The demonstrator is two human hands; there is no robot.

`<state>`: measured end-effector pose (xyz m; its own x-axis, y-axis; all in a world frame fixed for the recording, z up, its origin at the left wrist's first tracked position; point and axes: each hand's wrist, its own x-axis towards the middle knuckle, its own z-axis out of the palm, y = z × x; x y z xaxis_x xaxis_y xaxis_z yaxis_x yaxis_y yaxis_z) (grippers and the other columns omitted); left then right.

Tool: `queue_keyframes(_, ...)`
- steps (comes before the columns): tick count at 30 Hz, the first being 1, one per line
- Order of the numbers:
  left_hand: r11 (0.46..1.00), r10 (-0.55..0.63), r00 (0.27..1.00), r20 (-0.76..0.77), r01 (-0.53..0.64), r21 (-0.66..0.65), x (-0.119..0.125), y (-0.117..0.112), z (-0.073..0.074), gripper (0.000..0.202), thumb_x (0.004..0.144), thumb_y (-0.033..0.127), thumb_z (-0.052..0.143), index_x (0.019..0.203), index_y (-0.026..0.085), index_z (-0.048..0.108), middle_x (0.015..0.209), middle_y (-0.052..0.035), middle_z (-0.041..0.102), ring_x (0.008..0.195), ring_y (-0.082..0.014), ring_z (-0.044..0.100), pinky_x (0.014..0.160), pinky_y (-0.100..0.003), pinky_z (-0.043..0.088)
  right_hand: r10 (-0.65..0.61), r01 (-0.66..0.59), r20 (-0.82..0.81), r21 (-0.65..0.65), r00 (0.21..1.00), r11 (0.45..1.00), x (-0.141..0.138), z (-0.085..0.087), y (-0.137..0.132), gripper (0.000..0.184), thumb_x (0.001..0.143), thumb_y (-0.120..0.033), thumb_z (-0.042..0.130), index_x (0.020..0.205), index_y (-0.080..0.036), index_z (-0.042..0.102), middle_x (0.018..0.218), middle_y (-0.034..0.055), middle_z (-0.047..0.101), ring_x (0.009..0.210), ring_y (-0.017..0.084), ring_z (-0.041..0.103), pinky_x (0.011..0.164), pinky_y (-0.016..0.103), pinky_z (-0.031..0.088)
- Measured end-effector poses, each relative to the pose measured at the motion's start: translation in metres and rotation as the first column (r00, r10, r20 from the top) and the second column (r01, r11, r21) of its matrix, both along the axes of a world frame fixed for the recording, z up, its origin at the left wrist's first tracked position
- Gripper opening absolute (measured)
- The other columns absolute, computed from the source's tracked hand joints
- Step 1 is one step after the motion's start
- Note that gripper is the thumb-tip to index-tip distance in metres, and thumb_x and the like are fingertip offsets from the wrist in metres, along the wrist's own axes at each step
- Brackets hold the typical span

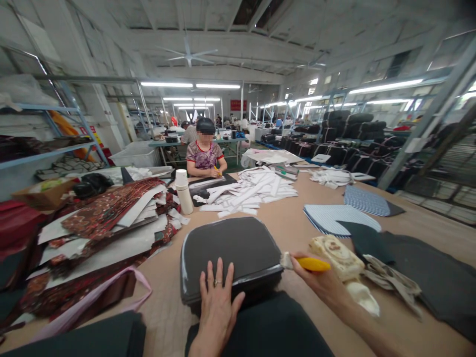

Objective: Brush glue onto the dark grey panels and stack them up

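A stack of dark grey, round-cornered panels (230, 243) lies in front of me, with a wet-looking whitish band along its edges. Flat on the top panel rests my left hand (218, 302), fingers spread, a ring on one finger. My right hand (320, 277) grips a brush (313, 264) with a yellow handle. Its whitish bristles touch the right edge of the stack. Beyond the right hand sits a cream-coloured, crusted container (336, 255), and a white lump (363, 298) lies beside it. Dark green sheets (275, 329) lie nearest to me, partly behind my left hand.
Patterned red and white pieces (107, 233) are heaped at left beside a cream bottle (183, 192). White strips (256, 188) pile up ahead, where another person (206, 151) works across the table. Striped pieces (340, 218) and dark fabric (427, 272) lie at right.
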<state>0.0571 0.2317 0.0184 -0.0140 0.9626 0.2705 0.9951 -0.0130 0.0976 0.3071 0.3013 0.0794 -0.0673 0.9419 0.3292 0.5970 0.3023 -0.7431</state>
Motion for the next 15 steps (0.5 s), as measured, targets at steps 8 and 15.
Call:
queue_keyframes(8, 0.999, 0.032, 0.796, 0.604, -0.039, -0.002, -0.075, 0.0, 0.045, 0.046, 0.084, 0.012, 0.029, 0.127, 0.015, 0.047, 0.112, -0.0103, 0.063, 0.107, -0.0192, 0.056, 0.098, -0.041, 0.041, -0.018, -0.013, -0.189, -0.16, 0.982, 0.987, -0.049, 0.028, -0.03, 0.035, 0.074, -0.055, 0.056, 0.084, -0.023, 0.068, 0.067, 0.0031, 0.065, 0.066, 0.022, 0.061, 0.061, 0.032, 0.048)
queue_keyframes(15, 0.992, -0.02, 0.716, 0.698, 0.103, -0.077, -0.117, -0.001, 0.034, 0.053, 0.077, 0.006, 0.028, 0.128, 0.014, 0.043, 0.1, -0.0056, 0.07, 0.094, -0.0106, 0.063, 0.091, -0.032, 0.047, 0.444, -0.59, -0.436, -0.296, 0.783, 0.751, -0.169, 0.007, -0.034, 0.035, 0.074, -0.053, 0.056, 0.078, -0.018, 0.063, 0.055, -0.0024, 0.051, 0.047, 0.01, 0.043, 0.044, 0.023, 0.035)
